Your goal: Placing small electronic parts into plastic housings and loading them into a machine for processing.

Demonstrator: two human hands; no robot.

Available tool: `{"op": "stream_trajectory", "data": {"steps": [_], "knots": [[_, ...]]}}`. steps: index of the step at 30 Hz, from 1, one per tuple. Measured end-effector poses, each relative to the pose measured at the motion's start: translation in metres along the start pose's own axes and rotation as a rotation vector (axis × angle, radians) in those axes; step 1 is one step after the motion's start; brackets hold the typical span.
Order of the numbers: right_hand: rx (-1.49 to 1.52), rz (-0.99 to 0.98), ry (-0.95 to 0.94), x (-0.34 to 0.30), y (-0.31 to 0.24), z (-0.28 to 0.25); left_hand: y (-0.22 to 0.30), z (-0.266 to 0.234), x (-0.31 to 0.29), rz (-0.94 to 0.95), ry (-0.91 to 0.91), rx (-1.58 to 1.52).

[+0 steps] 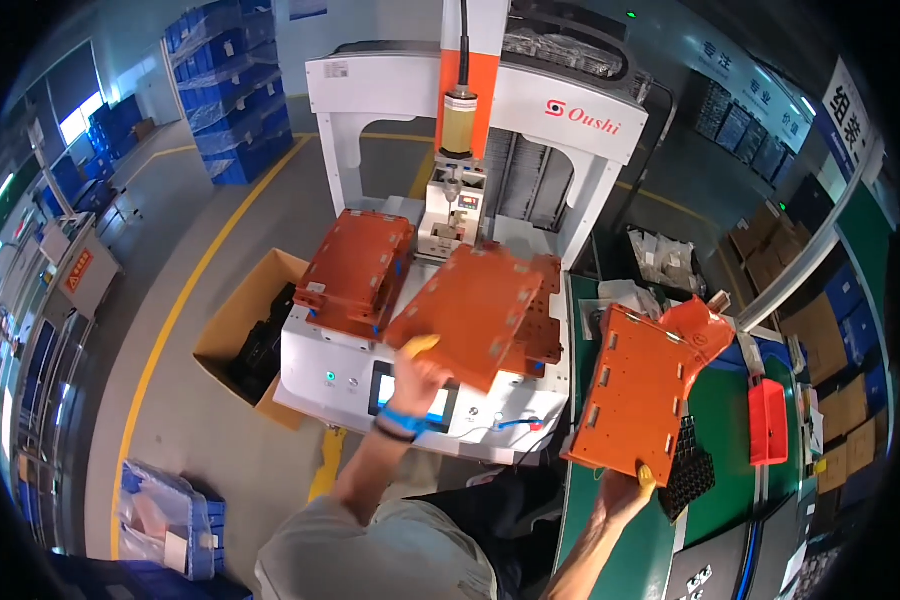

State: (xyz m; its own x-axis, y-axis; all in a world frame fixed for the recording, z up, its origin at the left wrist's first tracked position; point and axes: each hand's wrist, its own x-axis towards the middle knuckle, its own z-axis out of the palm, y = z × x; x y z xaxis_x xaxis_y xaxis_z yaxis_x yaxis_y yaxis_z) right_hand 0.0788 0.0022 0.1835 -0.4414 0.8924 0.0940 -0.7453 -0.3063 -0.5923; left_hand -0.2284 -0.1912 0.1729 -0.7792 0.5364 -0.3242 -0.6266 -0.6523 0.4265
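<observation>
My left hand (422,378), with a blue band at its wrist and a yellow finger cover, is closed on the near edge of an orange-brown fixture plate (470,312). That plate is tilted over the front of a white gantry machine (380,95). On the right, my right hand (625,492) grips the lower edge of a second orange-brown fixture plate (630,392), held up above a green bench. Another orange-brown plate (358,258) sits on the machine's left side. Behind the left-hand plate, part of one more orange-brown fixture (542,335) shows at the machine's right.
A cardboard box (232,335) with black parts stands left of the machine. The green bench (730,420) bears a black grid tray (688,478) and a red bin (767,420). Stacked blue crates (225,100) stand far left. A control screen (380,388) is partly behind my left hand.
</observation>
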Motion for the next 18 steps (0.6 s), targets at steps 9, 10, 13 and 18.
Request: {"op": "stream_trajectory", "data": {"steps": [9,10,13,18], "knots": [[0.045,0.468,-0.059,0.086,0.136,0.064,0.041,-0.123,-0.146,0.327,-0.041,-0.087],[0.030,0.468,-0.051,0.093,0.152,0.065,0.042,-0.127,-0.152,0.318,-0.052,-0.081],[-0.005,0.471,-0.044,0.098,0.181,0.094,0.046,-0.135,-0.166,0.375,0.000,-0.075],[0.116,0.440,-0.079,0.117,0.210,0.103,0.046,-0.151,-0.171,0.387,-0.012,-0.083]]}}
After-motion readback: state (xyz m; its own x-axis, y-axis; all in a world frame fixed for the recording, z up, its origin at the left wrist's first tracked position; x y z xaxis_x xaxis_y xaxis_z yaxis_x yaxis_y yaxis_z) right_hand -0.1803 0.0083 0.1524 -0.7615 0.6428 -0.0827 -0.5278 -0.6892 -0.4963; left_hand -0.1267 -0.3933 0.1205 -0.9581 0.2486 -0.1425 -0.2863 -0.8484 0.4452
